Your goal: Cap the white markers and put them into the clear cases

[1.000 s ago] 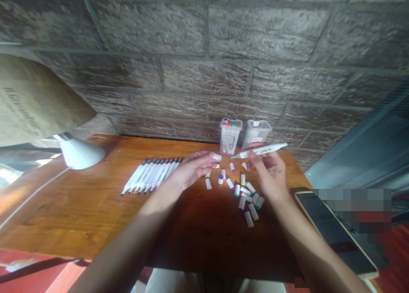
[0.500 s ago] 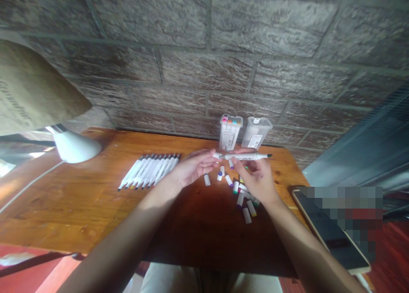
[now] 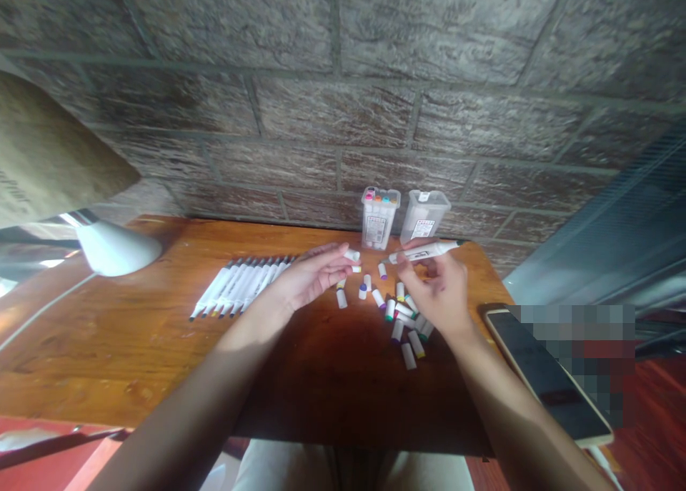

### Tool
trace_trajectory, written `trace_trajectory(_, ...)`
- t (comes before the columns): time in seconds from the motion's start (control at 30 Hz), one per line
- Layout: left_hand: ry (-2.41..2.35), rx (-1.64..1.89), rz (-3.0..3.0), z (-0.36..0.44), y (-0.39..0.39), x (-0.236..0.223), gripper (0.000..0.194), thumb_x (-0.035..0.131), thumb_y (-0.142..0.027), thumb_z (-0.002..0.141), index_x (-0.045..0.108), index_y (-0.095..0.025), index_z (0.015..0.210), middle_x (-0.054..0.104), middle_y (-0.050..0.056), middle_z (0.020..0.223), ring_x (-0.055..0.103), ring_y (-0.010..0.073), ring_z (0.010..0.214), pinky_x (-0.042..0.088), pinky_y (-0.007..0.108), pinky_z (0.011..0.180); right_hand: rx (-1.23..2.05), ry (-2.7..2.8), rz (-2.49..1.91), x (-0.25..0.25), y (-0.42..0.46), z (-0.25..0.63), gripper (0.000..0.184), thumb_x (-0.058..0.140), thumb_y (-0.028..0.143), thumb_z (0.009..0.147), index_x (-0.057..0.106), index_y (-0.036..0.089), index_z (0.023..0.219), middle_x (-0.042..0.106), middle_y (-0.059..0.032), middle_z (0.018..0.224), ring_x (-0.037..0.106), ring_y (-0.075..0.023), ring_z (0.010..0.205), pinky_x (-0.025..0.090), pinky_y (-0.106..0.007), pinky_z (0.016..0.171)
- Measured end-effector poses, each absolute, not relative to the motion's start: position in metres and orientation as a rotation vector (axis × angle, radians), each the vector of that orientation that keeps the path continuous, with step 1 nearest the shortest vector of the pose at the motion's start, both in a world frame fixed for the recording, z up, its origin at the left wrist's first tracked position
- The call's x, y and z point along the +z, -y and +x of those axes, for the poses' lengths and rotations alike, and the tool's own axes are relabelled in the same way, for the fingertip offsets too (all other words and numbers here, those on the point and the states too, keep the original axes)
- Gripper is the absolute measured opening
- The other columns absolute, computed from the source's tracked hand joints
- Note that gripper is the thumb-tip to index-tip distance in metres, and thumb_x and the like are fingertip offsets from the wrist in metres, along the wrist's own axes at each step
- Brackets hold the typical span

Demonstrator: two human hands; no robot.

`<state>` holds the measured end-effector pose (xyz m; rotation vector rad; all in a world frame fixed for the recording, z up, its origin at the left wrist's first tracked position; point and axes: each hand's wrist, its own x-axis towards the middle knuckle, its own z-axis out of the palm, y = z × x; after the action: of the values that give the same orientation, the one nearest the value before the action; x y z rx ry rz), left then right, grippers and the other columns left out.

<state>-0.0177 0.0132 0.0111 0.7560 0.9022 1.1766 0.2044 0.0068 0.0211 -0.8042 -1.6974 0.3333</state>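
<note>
My left hand (image 3: 314,275) pinches a small white marker cap (image 3: 352,256) between thumb and fingers, above the wooden table (image 3: 133,348). My right hand (image 3: 436,287) grips a white marker (image 3: 423,251) that lies nearly level, its tip pointing left toward the cap; the two are a little apart. Under and between my hands several loose marker caps (image 3: 399,319) with coloured ends are scattered. A row of several uncapped white markers (image 3: 241,285) lies side by side to the left.
Two clear marker boxes (image 3: 379,218) (image 3: 426,217) stand at the table's back edge by the brick wall. A white lamp base (image 3: 115,246) sits at the left under a tan shade. A phone (image 3: 544,373) lies on the right corner.
Half a second ago cap and marker end met; now they are apart. The right hand's marker was tilted up to the right before, then levelled. The view shifted slightly.
</note>
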Motion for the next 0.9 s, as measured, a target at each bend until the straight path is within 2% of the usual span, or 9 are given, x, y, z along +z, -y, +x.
trace_trajectory(0.13,-0.907,1.165,0.756,-0.019,-0.013,0.01,0.021,0.083,-0.024,0.073,0.073,-0.013,0.088,0.078,0.007,0.083,0.073,0.0139,0.074,0.059,0.021,0.072,0.378,1.637,-0.754,0.022,-0.004,0.203,0.007,0.066,0.019,0.085,0.065,0.021,0.092,0.071,-0.0033,0.093,0.066,-0.0132,0.068,0.055,-0.026,0.064)
trace_trajectory(0.3,-0.918,1.164,0.771,-0.016,-0.012,0.009,0.025,0.086,-0.026,0.069,0.074,-0.013,0.086,0.077,0.008,0.082,0.072,0.0137,0.072,0.058,0.02,0.068,0.426,1.637,-0.695,0.021,-0.002,0.199,0.006,0.067,0.019,0.085,0.065,0.022,0.091,0.071,-0.0045,0.095,0.069,-0.0158,0.077,0.057,-0.029,0.07)
trace_trajectory(0.47,-0.906,1.145,0.808,-0.015,-0.011,0.012,0.029,0.089,-0.029,0.065,0.074,-0.013,0.083,0.077,0.006,0.08,0.071,0.0126,0.07,0.056,0.019,0.066,0.471,1.722,-0.681,0.02,0.0,0.196,0.009,0.067,0.02,0.086,0.067,0.022,0.095,0.074,-0.0049,0.095,0.067,-0.0139,0.068,0.058,-0.03,0.071)
trace_trajectory(0.7,-0.895,1.083,0.863,-0.012,-0.01,0.01,0.022,0.086,-0.029,0.068,0.075,-0.013,0.076,0.077,0.006,0.076,0.07,0.0134,0.07,0.053,0.019,0.066,0.355,1.859,-0.71,0.022,0.0,0.195,0.008,0.066,0.021,0.087,0.068,0.02,0.095,0.074,-0.0041,0.096,0.063,-0.0112,0.062,0.052,-0.025,0.059)
trace_trajectory(0.83,-0.961,1.099,0.808,-0.013,-0.013,0.008,0.017,0.083,-0.026,0.072,0.076,-0.012,0.079,0.077,0.007,0.078,0.071,0.0136,0.071,0.054,0.019,0.066,0.192,1.894,-0.72,0.022,-0.002,0.199,0.006,0.066,0.019,0.086,0.065,0.021,0.091,0.074,-0.0035,0.093,0.066,-0.015,0.071,0.054,-0.028,0.066)
trace_trajectory(0.9,-0.985,1.13,0.75,-0.015,-0.014,0.008,0.013,0.08,-0.023,0.075,0.076,-0.013,0.081,0.077,0.007,0.078,0.07,0.013,0.07,0.055,0.019,0.067,0.139,1.866,-0.763,0.023,-0.003,0.202,0.004,0.065,0.019,0.085,0.064,0.022,0.089,0.074,-0.0028,0.09,0.064,-0.0145,0.067,0.053,-0.029,0.066)
